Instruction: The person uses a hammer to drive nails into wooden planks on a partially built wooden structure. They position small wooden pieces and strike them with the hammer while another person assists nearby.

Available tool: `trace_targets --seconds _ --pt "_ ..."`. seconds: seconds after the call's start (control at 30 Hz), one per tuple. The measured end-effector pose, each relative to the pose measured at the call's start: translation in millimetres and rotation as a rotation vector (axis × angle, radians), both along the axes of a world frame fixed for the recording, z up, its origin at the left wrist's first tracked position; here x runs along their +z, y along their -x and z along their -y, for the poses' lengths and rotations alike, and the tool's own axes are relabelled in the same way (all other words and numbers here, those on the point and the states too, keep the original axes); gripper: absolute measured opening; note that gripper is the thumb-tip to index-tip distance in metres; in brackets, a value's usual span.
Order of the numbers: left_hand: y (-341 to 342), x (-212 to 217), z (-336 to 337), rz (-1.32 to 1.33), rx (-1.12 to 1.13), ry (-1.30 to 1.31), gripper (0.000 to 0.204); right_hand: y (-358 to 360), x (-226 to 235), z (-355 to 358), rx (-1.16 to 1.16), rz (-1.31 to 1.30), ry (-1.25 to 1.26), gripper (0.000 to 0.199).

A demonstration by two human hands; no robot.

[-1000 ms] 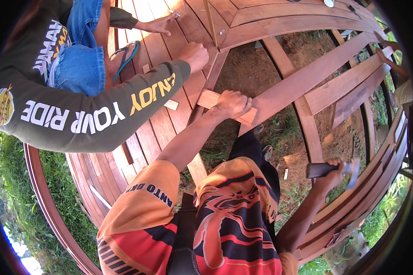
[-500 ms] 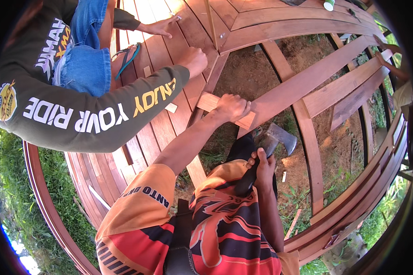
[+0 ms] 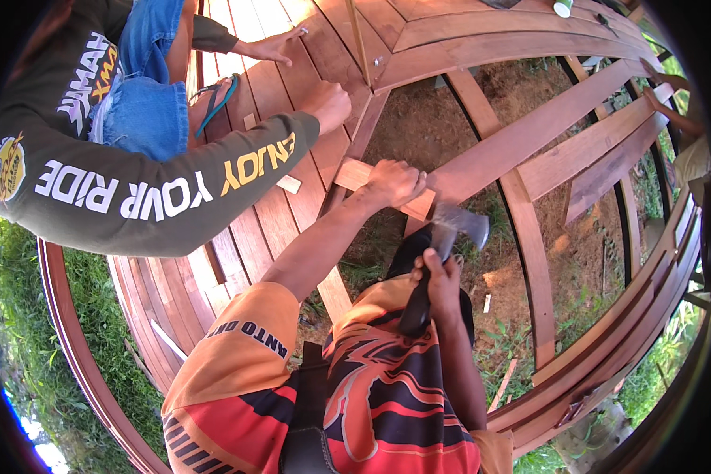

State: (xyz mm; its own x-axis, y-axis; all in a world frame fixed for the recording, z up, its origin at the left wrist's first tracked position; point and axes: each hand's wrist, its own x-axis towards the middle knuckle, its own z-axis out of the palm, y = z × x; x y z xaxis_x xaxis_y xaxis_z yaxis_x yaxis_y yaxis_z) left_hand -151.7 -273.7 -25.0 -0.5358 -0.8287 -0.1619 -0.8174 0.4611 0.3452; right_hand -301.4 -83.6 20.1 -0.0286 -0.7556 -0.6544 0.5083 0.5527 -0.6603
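**Hammer raised beside the small wood block**

We take the small wood block point(image 3: 379, 188) as our landmark; it lies across a sloping reddish beam point(image 3: 521, 142) of the wooden frame. Our left hand point(image 3: 393, 182) rests on top of the block, its fingers point(image 3: 413, 183) curled down over the block's far edge and pressing it to the beam, so only the block's two pale ends show on either side of the hand.

Just below and to the right of the block we hold a hammer point(image 3: 438, 253). Our right hand point(image 3: 438, 276) is wrapped tight around the dark handle, the fingers closed fully about it just under the head. The blurred metal head point(image 3: 460, 221) sits close to the block's right end, though we cannot tell whether it touches.

Half a second ago the hammer sat lower and farther from the block; it has since come up toward it, while the left hand has stayed put on the block.

The hammer's long axis runs from low near our chest up and slightly right toward the block, head uppermost. The block's long axis runs left to right, tilting slightly down at the right.

Up and left of the block, another person's hand point(image 3: 328, 103) presses on the deck planks point(image 3: 253, 205).
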Motion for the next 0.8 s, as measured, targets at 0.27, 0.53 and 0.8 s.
trace_targets --seconds 0.27,0.53,0.8 --pt "1.6 -1.6 -2.4 -0.008 -0.002 -0.041 0.052 168.2 6.3 17.3 -0.877 -0.175 0.325 0.021" --pt "-1.1 -21.5 -7.2 -0.019 -0.058 0.090 0.048 -7.1 -2.6 3.1 -0.029 0.028 0.016 0.018" --pt "-5.1 -10.5 0.4 -0.010 -0.035 0.039 0.045 21.3 -1.1 -2.5 -0.184 0.025 0.047 0.019"
